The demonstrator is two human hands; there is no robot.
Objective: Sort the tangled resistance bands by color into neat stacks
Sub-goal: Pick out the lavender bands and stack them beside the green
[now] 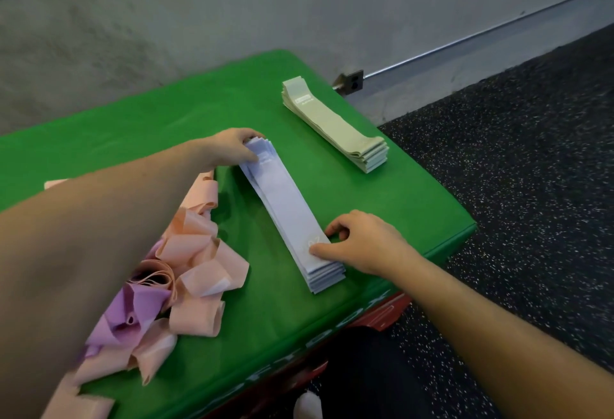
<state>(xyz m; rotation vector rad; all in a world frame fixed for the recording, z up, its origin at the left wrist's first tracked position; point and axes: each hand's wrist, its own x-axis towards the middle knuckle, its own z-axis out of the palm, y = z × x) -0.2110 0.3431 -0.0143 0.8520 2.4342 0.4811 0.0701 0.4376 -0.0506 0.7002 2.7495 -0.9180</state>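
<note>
A person's two bare hands square up a stack of pale blue resistance bands (289, 211) lying flat and diagonal at the middle of a green worktop (166, 113). The left hand (232, 149) grips the stack's far end, thumb on the top band and fingers curled over the tip. The right hand (360, 240) holds the near end, thumb pressed on the top band beside a faint printed mark, fingers bent against the stack's right edge. About six layered edges show at the near end; the exact number of bands cannot be told.

A second neat stack, of pale green bands (334, 124), lies well apart toward the worktop's far right corner, roughly parallel to the blue one, with a small printed label near its far end. Several layers show at its near end, too fine to count.

To the left of the blue stack sits one unsorted heap: loose curls of peach-pink bands (196, 242), at least six loops visible, tangled around what looks like two purple bands (133, 310). The left forearm crosses over part of this heap and hides its far side. One more peach-pink strip lies at the lower left edge.

Below the worktop's near edge a red panel (392, 310) with pale lettering shows. Beyond lie a dark speckled floor (531, 186), a grey wall (166, 19) and a metal rail (465, 39) fixed along its base.
</note>
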